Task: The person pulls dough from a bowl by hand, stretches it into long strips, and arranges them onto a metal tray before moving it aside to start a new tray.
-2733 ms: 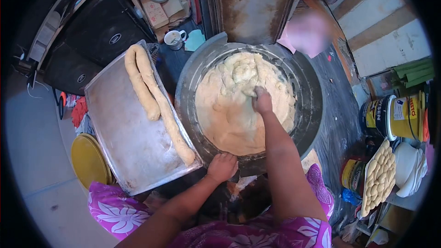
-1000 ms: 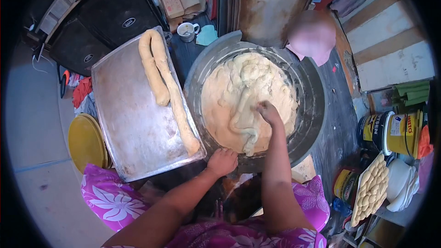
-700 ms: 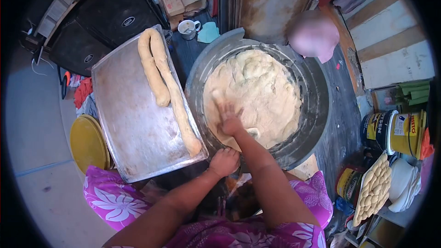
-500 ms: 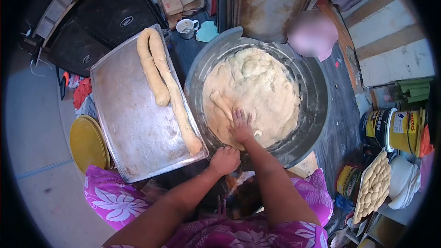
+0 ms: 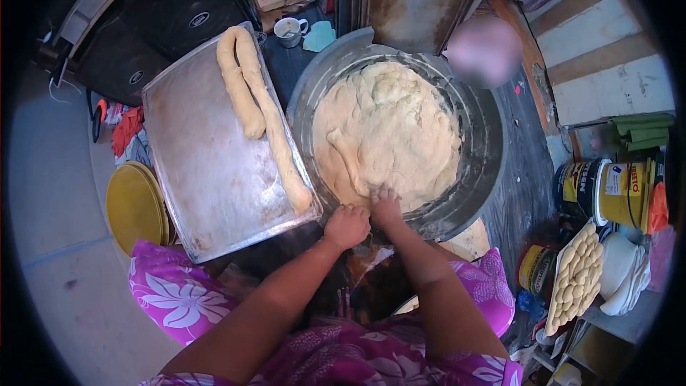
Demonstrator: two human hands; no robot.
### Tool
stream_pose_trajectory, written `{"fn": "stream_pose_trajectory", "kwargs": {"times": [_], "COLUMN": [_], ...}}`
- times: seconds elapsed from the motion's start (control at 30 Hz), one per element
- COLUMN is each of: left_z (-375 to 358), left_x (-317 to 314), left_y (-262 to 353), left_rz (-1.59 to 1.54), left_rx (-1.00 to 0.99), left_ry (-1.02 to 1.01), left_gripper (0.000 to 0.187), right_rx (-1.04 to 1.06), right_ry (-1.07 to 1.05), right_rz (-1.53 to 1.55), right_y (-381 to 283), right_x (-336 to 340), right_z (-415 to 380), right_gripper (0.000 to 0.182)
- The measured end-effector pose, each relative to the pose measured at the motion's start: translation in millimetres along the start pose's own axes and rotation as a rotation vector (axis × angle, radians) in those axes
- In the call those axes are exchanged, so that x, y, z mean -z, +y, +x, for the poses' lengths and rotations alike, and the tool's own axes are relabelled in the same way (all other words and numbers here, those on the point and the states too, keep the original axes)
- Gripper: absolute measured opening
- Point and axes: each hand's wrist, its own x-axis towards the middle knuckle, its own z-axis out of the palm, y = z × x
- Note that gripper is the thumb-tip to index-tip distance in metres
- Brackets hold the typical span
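Gripping near rim of basin (image 5: 491, 161) with left hand (image 5: 348, 226), touching dough (image 5: 411, 132) inside with right hand (image 5: 386, 209), closure unclear; probably soft, tacky, heavy in bulk, best taken broadly from under near edge.

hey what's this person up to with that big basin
The person has their right hand on the near edge of a large mass of dough in a big grey basin, while the left hand rests at the basin's near rim. To the left, a long rope of dough lies folded over on a metal tray. Neither hand is touching the tray.
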Motion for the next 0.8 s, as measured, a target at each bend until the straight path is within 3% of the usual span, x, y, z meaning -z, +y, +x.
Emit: {"fn": "stream_pose_trajectory", "kwargs": {"times": [0.03, 0.07, 0.13, 0.17, 0.23, 0.27, 0.33, 0.37, 0.5, 0.57, 0.6, 0.67, 0.7, 0.77, 0.8], "left_z": [2, 3, 3, 2, 1, 2, 3, 1, -2, -1, -1, 0, 0, -1, -2], "left_x": [4, 7, 11, 12, 11, 10, 8, 7, 1, 6, 5, 5, 6, 6, 6], "left_y": [1, 3, 5, 5, 5, 4, 3, 2, -1, 2, 4, 3, 1, 1, 1], "left_rz": [-0.013, -0.025, -0.035, -0.045, -0.031, -0.019, -0.034, -0.056, -0.047, -0.038, -0.040, -0.026, -0.018, -0.009, -0.009], "left_rx": [0.035, 0.069, 0.073, 0.081, 0.073, 0.067, 0.060, 0.049, 0.017, 0.042, 0.041, 0.044, 0.043, 0.045, 0.047], "left_ry": [-0.072, -0.143, -0.142, -0.144, -0.156, -0.163, -0.120, -0.084, -0.073, -0.103, -0.106, -0.109, -0.111, -0.186, -0.192], "left_gripper": [0.017, 0.018, 0.018, 0.018, 0.018, 0.019, 0.018, 0.018, 0.019, 0.020, 0.020, 0.019, 0.019, 0.021, 0.021], "right_rx": [0.036, 0.034, 0.058, 0.061, -0.181, -0.176, -0.158, -0.127, -0.017, 0.184, 0.181, -0.151, -0.149, 0.107, 0.107], "right_ry": [-0.236, -0.234, -0.697, -0.693, -0.130, -0.125, 0.376, 0.457, 0.264, -0.011, -0.012, 0.111, 0.114, 0.440, 0.436], "right_rz": [0.165, 0.164, 0.370, 0.373, 0.665, 0.668, 0.321, 0.337, 0.525, 0.852, 0.854, 1.221, 1.229, 0.514, 0.519], "right_y": [-3, -4, -6, -4, -1, -8, -37, -48, -45, -32, -35, -50, -54, -63, -64], "right_x": [18, 39, 79, 74, 43, 32, 16, 11, 30, 31, 36, 47, 44, 35, 24], "right_z": [3, 11, 33, 47, 73, 79, 81, 78, 76, 89, 91, 98, 104, 112, 119], "right_gripper": [0.056, 0.056, 0.050, 0.050, 0.044, 0.044, 0.036, 0.039, 0.046, 0.047, 0.047, 0.038, 0.038, 0.037, 0.037]}}
